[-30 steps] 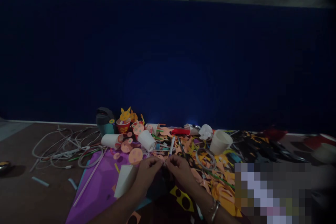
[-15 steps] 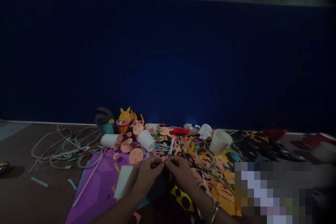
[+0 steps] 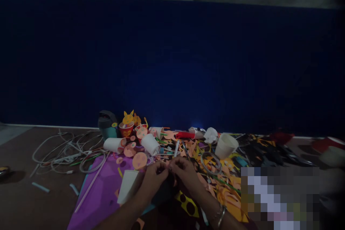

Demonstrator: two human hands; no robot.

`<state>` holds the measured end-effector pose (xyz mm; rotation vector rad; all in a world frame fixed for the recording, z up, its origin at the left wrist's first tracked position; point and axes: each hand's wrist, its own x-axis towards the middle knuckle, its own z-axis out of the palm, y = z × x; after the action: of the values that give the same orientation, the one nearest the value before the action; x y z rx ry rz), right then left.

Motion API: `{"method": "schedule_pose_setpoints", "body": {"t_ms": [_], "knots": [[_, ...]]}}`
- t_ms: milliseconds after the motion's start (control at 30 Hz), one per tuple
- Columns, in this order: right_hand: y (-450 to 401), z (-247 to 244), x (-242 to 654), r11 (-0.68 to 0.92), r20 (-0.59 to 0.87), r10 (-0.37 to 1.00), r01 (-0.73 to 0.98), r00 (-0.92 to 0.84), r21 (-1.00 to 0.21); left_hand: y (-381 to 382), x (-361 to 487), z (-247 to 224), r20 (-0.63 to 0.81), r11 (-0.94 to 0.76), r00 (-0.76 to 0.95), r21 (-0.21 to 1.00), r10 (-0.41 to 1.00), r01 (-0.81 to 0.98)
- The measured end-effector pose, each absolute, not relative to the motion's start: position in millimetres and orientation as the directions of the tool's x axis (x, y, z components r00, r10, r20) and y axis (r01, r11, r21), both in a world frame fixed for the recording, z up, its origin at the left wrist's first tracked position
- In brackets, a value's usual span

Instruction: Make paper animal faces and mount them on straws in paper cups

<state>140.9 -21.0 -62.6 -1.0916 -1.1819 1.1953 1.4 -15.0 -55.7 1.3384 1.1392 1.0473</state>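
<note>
My left hand (image 3: 155, 176) and my right hand (image 3: 185, 173) meet in front of me, fingertips pinched together. Whatever small piece lies between them is too tiny and dark to name. Beside my left wrist a white paper cup (image 3: 127, 187) stands on a purple sheet (image 3: 94, 194), with a round peach paper face (image 3: 139, 160) at its rim. Just beyond my fingers lies a white pen (image 3: 176, 148). Under my right forearm is a yellow paper strip with round holes (image 3: 188, 205).
Paper scraps (image 3: 226, 187) cover the table around a tape roll (image 3: 211, 162) and an upright white cup (image 3: 226, 146). Tangled white cables (image 3: 67, 152) lie left. A teal bottle (image 3: 107, 125) and a decorated red cup (image 3: 126, 130) stand before the blue partition (image 3: 172, 61). Lower right is pixelated.
Both hands stay together at nearly the same spot. My right fingers have shifted slightly up and left, curling a little differently at the pinch.
</note>
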Motion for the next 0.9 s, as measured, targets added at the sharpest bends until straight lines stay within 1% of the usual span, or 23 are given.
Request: {"method": "schedule_pose_setpoints", "body": {"t_ms": [133,233,300,367,400,433,500,567,633,733,900], "knots": [[-22.5,-62.6,140.7,0.112,0.112,0.994,-0.091,0.008,-0.99,-16.2,2.2,-58.2,-0.005,0.001,0.218,1.0,0.976,0.016],[-23.7,-60.7,141.5,0.108,0.108,0.994,-0.079,0.001,-0.991,-16.6,0.8,-58.6,0.007,-0.025,0.235,0.997,0.972,0.073],[-23.9,-60.5,141.7,0.148,0.15,0.988,-0.04,-0.027,-0.988,-17.0,0.1,-58.0,0.026,-0.058,0.251,0.991,0.968,0.121],[-23.6,-61.7,141.4,0.201,0.202,0.979,-0.016,-0.041,-0.979,-17.5,0.2,-57.3,0.019,-0.054,0.265,0.99,0.964,0.127],[-23.4,-62.7,141.1,0.201,0.202,0.979,-0.029,-0.035,-0.979,-17.9,0.4,-57.1,0.004,-0.034,0.271,0.993,0.963,0.109],[-23.1,-63.7,140.6,0.172,0.174,0.984,-0.064,-0.026,-0.983,-18.3,0.8,-56.9,-0.017,-0.005,0.274,0.997,0.962,0.078],[-22.8,-64.3,139.8,0.055,0.059,0.998,-0.184,-0.017,-0.981,-19.0,1.3,-56.4,-0.053,0.055,0.271,0.998,0.961,-0.002],[-22.6,-62.3,139.6,-0.031,-0.027,0.999,-0.297,-0.017,-0.954,-19.7,1.4,-55.8,-0.075,0.103,0.276,0.991,0.958,-0.089],[-22.5,-58.4,140.0,-0.043,-0.046,0.999,-0.352,0.0,-0.935,-20.6,1.2,-55.1,-0.081,0.132,0.295,0.979,0.952,-0.157],[-22.4,-54.3,140.5,-0.032,-0.042,0.999,-0.375,0.019,-0.926,-21.9,1.6,-54.7,-0.054,0.125,0.303,0.967,0.951,-0.22],[-22.7,-58.2,139.6,-0.105,-0.091,0.994,-0.462,-0.052,-0.881,-22.9,3.2,-54.5,-0.035,0.108,0.261,0.957,0.965,-0.268]]}}
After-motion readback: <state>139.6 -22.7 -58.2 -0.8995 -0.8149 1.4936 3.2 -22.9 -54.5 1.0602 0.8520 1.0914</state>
